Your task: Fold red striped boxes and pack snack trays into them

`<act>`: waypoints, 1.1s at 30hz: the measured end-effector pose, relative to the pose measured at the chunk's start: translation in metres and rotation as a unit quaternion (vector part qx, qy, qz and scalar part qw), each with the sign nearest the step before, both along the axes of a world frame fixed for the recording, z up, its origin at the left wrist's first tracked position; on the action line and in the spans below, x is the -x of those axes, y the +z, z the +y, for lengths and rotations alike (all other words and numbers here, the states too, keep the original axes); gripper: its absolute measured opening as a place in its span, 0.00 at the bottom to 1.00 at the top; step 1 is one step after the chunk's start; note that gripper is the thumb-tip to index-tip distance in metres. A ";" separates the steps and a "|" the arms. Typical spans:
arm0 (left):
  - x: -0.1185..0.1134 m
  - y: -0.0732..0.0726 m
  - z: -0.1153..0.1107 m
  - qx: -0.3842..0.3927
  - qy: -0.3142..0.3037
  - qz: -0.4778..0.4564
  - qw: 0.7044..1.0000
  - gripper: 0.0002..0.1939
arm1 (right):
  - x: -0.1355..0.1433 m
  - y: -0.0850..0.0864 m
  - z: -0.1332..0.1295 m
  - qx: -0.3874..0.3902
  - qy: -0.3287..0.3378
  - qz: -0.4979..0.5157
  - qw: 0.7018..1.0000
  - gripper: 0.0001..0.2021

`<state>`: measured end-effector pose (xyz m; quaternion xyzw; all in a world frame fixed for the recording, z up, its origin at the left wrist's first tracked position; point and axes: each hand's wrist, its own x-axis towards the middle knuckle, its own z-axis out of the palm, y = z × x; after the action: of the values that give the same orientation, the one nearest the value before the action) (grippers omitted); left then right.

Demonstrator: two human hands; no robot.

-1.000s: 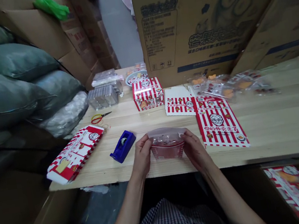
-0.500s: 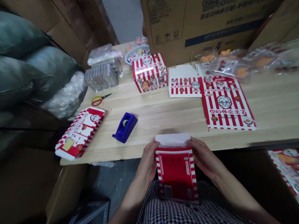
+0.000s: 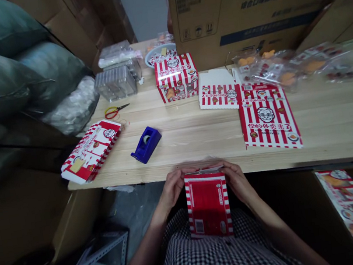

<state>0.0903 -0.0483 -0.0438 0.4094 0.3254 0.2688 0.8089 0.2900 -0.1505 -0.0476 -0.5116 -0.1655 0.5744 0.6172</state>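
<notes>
A red box (image 3: 208, 205) with red-and-white striped edges stands close to my body, at the table's front edge. My left hand (image 3: 172, 190) grips its upper left corner, and my right hand (image 3: 236, 180) grips the upper right corner. The fingers of both hands lie along the top flap, which is folded low over the opening. What is inside the box is hidden. Beyond the hands, a blue tape dispenser (image 3: 147, 144) sits on the wooden table (image 3: 194, 141).
At left lie flattened striped cartons (image 3: 94, 149) and scissors (image 3: 116, 111). A finished striped box (image 3: 177, 78) stands farther back, near clear plastic cases (image 3: 115, 84) and a bowl (image 3: 149, 60). At right are flat printed sheets (image 3: 267, 116), bagged pieces (image 3: 273, 71) and a large cardboard carton (image 3: 199, 18).
The white top flap, upright and facing me before, is now tipped down over the box opening. Both hands have moved inward along the top edge.
</notes>
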 end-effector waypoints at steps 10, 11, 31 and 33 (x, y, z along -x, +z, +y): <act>-0.001 0.013 0.006 -0.121 -0.036 0.125 0.984 0.15 | -0.005 0.017 -0.005 -0.060 0.109 -0.117 0.985 0.15; 0.000 0.013 0.007 -0.131 -0.048 0.129 0.982 0.15 | -0.006 0.015 -0.004 -0.064 0.110 -0.143 0.982 0.15; -0.019 0.034 0.057 -0.174 -0.247 0.114 0.946 0.12 | -0.041 0.024 0.032 -0.046 0.276 -0.108 0.954 0.15; -0.019 0.031 0.056 -0.163 -0.229 0.114 0.953 0.11 | -0.040 0.020 0.032 -0.037 0.265 -0.099 0.958 0.16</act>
<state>0.1094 0.0074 -0.0129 0.6269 0.2647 0.0771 0.7287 0.3298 -0.1181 -0.0272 -0.4804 -0.3766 0.6574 0.4419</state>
